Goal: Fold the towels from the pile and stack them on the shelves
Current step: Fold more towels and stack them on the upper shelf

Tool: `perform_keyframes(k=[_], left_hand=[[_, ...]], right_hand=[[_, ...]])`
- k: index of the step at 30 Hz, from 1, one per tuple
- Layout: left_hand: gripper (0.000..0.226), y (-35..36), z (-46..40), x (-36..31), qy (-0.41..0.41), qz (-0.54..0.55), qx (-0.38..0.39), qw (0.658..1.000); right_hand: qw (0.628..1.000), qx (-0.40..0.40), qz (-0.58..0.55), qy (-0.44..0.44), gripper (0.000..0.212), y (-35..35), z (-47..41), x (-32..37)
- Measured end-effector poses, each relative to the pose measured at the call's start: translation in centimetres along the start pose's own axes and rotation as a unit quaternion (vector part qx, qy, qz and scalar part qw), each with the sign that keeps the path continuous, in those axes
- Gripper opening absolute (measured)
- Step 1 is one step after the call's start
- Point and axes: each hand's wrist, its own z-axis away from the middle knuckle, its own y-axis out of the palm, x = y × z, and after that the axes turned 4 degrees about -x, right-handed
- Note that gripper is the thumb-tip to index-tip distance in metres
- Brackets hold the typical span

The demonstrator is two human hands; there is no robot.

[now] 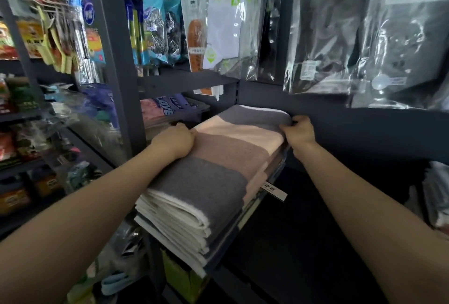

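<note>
Curled fingers of the left hand [176,139] and right hand [297,131] pinch opposite edges of the top grey, beige and brown striped towel [218,157], stacked on the dark metal shelf [264,196]. Bagged goods [323,36] hang overhead.

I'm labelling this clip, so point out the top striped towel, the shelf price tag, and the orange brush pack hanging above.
Top striped towel [218,157]: head view, on its brown middle band.
Shelf price tag [273,192]: head view, on the white label strip.
Orange brush pack [195,36]: head view, on the orange brush body.
</note>
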Motion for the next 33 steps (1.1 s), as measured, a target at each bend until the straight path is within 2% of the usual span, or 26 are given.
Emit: perform_keyframes(k=[4,5,7,8,9,11,13,16,21,23,27,29,30,32,33], left_hand=[[0.042,-0.8,0.1,0.3,0.059,-0.053,0.007,0.997],[0.043,-1.2,0.2,0.0,0.078,-0.06,-0.003,0.995],[0.052,-1.5,0.7,-0.9,0.152,-0.056,-0.04,0.986],[0.057,-1.5,1.1,-1.5,0.206,-0.043,-0.045,0.977],[0.065,-1.5,1.7,-2.2,0.256,-0.032,-0.032,0.966],[0.081,-1.1,3.4,-3.2,0.311,-0.013,0.034,0.95],[0.101,-0.7,4.9,-3.3,0.3,0.021,0.113,0.947],[0.125,-0.8,6.1,-2.7,0.267,0.002,0.149,0.952],[0.136,-0.6,8.0,-2.6,0.276,-0.094,0.133,0.947],[0.145,-0.5,8.2,-2.1,0.29,-0.093,0.127,0.944],[0.148,-0.5,8.5,-1.3,0.305,-0.072,0.109,0.943],[0.141,-0.8,8.8,-0.8,0.314,-0.051,0.085,0.944],[0.129,-1.0,8.9,-0.4,0.325,-0.026,0.061,0.943],[0.098,-1.6,9.4,0.7,0.381,0.028,-0.028,0.924],[0.084,-1.7,9.6,1.4,0.407,0.046,-0.073,0.909]], right_hand=[[0.993,0.075,0.096,-0.006,0.054,-1.1,1.1,1.0],[0.985,0.085,0.147,-0.033,0.059,-1.2,1.9,1.4],[0.943,0.088,0.249,-0.203,0.063,-1.4,3.9,2.2],[0.918,0.117,0.225,-0.304,0.059,-1.4,4.8,2.7],[0.895,0.184,0.177,-0.367,0.055,-1.3,5.4,3.2],[0.837,0.343,0.142,-0.403,0.043,-1.0,6.2,3.8],[0.79,0.389,0.195,-0.432,0.041,-0.3,6.1,3.6],[0.803,0.359,0.245,-0.408,0.046,0.4,5.2,2.5],[0.826,0.306,0.364,-0.303,0.051,0.7,2.3,1.2],[0.837,0.278,0.39,-0.264,0.056,0.4,1.2,0.3],[0.865,0.242,0.39,-0.204,0.06,-0.2,0.6,-0.9],[0.869,0.186,0.401,-0.222,0.056,-0.4,1.2,-0.5],[0.878,0.146,0.379,-0.253,0.05,-0.5,1.9,0.1],[0.9,0.104,0.256,-0.337,0.034,-0.8,4.3,1.3],[0.899,0.118,0.181,-0.381,0.028,-1.2,6.2,2.0]])
